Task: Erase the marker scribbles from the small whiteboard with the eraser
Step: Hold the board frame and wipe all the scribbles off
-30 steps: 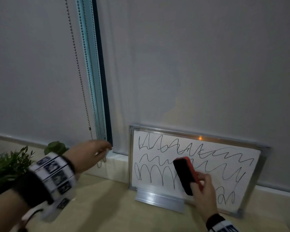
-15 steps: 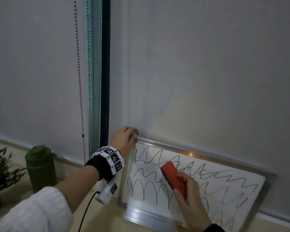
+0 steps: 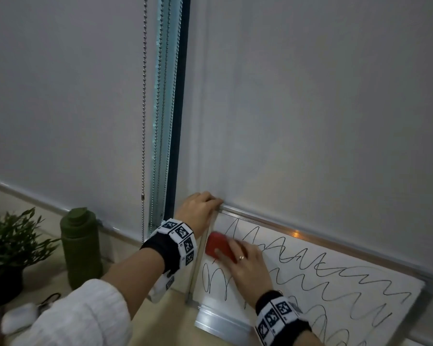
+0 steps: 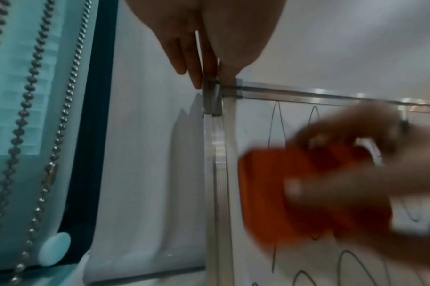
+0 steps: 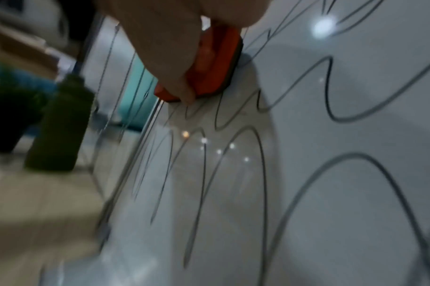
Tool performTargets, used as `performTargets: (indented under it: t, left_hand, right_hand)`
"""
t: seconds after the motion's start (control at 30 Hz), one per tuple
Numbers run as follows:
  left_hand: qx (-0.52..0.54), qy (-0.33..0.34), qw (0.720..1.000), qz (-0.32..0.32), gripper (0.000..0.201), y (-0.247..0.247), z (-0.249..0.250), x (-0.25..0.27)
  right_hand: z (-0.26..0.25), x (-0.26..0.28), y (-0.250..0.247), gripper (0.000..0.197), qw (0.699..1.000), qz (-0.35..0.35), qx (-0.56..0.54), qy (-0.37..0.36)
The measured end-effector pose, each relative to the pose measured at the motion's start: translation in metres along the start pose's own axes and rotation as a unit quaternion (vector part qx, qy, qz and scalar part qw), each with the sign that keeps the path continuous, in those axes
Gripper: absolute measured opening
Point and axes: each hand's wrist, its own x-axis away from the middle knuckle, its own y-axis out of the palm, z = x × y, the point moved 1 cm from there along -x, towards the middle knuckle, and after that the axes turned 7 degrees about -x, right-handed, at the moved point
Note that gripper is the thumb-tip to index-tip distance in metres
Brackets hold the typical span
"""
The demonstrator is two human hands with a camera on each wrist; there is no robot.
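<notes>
Eraser (image 3: 219,246): red body, dark pad underneath, pressed flat against the whiteboard (image 3: 335,293) near its upper left corner, just inside the left frame edge. Blurred in the left wrist view. In the right wrist view the pad's edge meets the board surface.

Right hand (image 3: 248,265): lies over the eraser, fingers (image 3: 220,253) curled onto its red back and gripping it. A ring shows on one finger. Black wristband with black-and-white marker squares on the wrist.

Whiteboard: small, silver-framed, propped upright and leaning back against the window blind (image 3: 323,108), its lower edge on a beige ledge (image 3: 160,318). A metal tray (image 3: 220,320) runs along the bottom left. Black scribbles (image 3: 340,278) in several wavy rows cover most of the surface; a bare patch sits around the eraser at the top left, with loops directly below it.

Left hand (image 3: 198,208): holds the board's top left corner, fingers closed over the frame's corner piece; the left wrist view shows fingertips (image 4: 196,77) on both sides of the frame edge. Same kind of marker band on this wrist, white knit sleeve (image 3: 73,318) behind it.

Surroundings: bead chains (image 3: 143,121) hang in front of a teal strip of window to the left of the board. Further left on the ledge, a dark green bottle (image 3: 81,248), then a leafy plant (image 3: 8,243) in a dark pot.
</notes>
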Motion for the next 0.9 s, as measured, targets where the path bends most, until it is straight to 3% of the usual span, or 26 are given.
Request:
performTargets:
  t: [0.1,0.17,0.3,0.37,0.47,0.53,0.7,0.77,0.83,0.9]
  left_hand:
    - [-0.008,0.007,1.000,-0.022,0.032,0.000,0.000,-0.001]
    - [-0.027,0.009,0.999,-0.047,0.037,0.000,-0.001,-0.001]
    - [-0.058,0.005,0.996,-0.070,0.040,0.000,-0.001,0.001]
    - [-0.067,-0.002,0.995,-0.079,0.043,0.000,0.000,0.002]
    - [-0.086,-0.013,0.992,-0.096,0.049,0.000,0.000,0.001]
    - [-0.095,-0.019,0.990,-0.102,0.049,-0.001,0.001,0.002]
    - [-0.095,-0.035,0.989,-0.104,0.051,0.001,0.003,0.003]
    - [-0.093,-0.038,0.990,-0.103,0.052,0.001,0.003,0.003]
    - [-0.093,-0.037,0.990,-0.098,0.055,0.002,0.003,0.004]
    - [-0.088,-0.041,0.991,-0.096,0.056,0.003,0.003,0.005]
  right_hand:
    - [-0.004,0.016,0.005,0.066,0.995,-0.080,0.012,-0.064]
    - [0.003,0.009,-0.001,0.067,0.997,-0.054,0.015,-0.059]
    - [0.011,-0.003,-0.004,0.080,0.997,0.060,0.009,0.038]
    - [0.003,0.005,0.001,0.090,0.997,0.055,0.008,0.055]
    - [-0.005,0.019,0.007,0.083,0.999,-0.024,0.021,-0.029]
    - [0.001,0.014,0.000,0.074,0.997,-0.032,0.033,-0.054]
    - [0.013,-0.011,-0.013,0.075,0.992,0.078,0.020,0.096]
    - [0.007,-0.004,-0.007,0.074,0.997,0.059,0.016,0.054]
    - [0.000,0.009,-0.001,0.073,0.998,-0.025,0.022,-0.051]
    - [0.002,0.011,-0.003,0.070,0.993,-0.069,0.027,-0.090]
